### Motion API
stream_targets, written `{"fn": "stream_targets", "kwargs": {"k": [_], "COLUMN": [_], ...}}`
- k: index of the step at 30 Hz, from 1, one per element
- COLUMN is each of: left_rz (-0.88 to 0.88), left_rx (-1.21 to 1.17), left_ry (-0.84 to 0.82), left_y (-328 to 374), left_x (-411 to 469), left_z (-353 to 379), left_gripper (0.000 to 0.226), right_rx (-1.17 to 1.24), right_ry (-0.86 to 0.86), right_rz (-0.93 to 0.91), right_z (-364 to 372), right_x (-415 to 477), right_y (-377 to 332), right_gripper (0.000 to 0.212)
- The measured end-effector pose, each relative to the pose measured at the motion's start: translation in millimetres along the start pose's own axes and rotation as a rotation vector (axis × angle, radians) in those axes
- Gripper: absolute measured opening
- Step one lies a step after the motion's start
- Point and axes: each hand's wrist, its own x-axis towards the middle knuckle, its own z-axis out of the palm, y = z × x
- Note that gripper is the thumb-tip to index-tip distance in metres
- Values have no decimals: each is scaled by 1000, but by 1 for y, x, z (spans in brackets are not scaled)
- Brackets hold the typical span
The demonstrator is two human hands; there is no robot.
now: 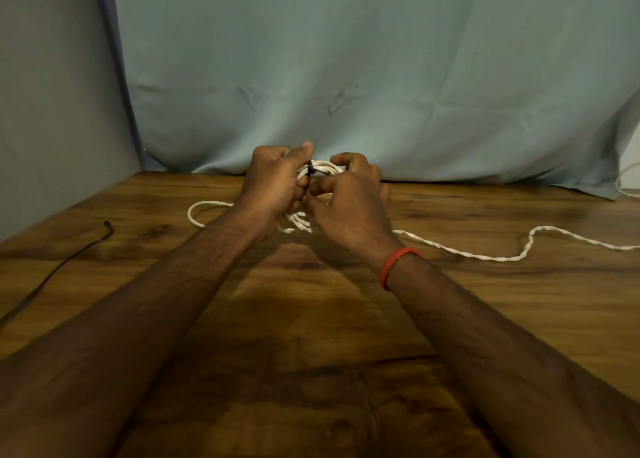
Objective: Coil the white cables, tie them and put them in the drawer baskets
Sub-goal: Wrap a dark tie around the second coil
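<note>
A wooden surface [519, 211] with dark grain and knots fills the lower half of the view. Behind its far edge hangs a creased blue-grey cloth [346, 76], bunched where it meets the wood. A plain grey wall [52, 93] runs along the left edge, meeting the cloth at the far left corner.

Both forearms reach forward to the middle of the far edge, where the hands close on a white cable [323, 168] wound into a small coil. The left hand [277, 183] has its fingers curled round the left side of the coil, with the thumb lying over the top. The right hand [349, 204] curls its fingers over the right side, its thumb and forefinger drawn in toward a black tie [310, 171] that crosses the strands; whether they pinch the tie cannot be told.

From under the hands, one loop of the cable lies on the wood toward the left edge. A twisted tail runs off toward the right edge. A red thread band [398, 263] circles the right wrist.

A thin black cord [52, 274] lies along the left edge of the surface. Another bit of white wire [623, 180] shows at the far right corner, against the cloth.
</note>
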Motion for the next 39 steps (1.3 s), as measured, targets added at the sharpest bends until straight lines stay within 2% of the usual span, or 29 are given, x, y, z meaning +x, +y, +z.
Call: {"fn": "stream_targets", "kwargs": {"k": [5, 11, 15, 17, 20, 23, 26, 30, 35, 39], "left_rz": [-2, -47, -37, -42, -40, -23, -10, 2, 11, 111], "left_rx": [-2, -123, -151, -158, -135, -113, -125, -94, -180, -70], "left_ry": [6, 89, 109, 84, 97, 98, 55, 8, -43, -64], "left_y": [-3, 1, 2, -3, -7, -8, -9, -13, -12, -13], "left_x": [1, -3, -1, 1, 1, -1, -3, -6, -6, -6], "left_z": [2, 6, -1, -4, -3, -2, -1, 5, 4, 3], "left_gripper": [43, 32, 26, 24, 26, 26, 22, 22, 14, 10], "right_rx": [-56, -35, 166, 184, 328, 522, 491, 265, 383, 496], "right_ry": [87, 48, 59, 77, 68, 131, 262, 343, 338, 326], "right_rz": [-68, -129, -184, -215, -179, -82, -21, -40, 4, 71], "right_z": [-1, -11, -18, -19, -17, -21, -22, -23, -29, -32], "right_x": [0, 1, 6, 8, 9, 9, 14, 19, 24, 24], "right_y": [-2, -2, -1, 0, -1, -1, 6, 17, 20, 19], "right_gripper": [25, 30, 28, 28, 26, 25, 31, 42, 31, 20]}}
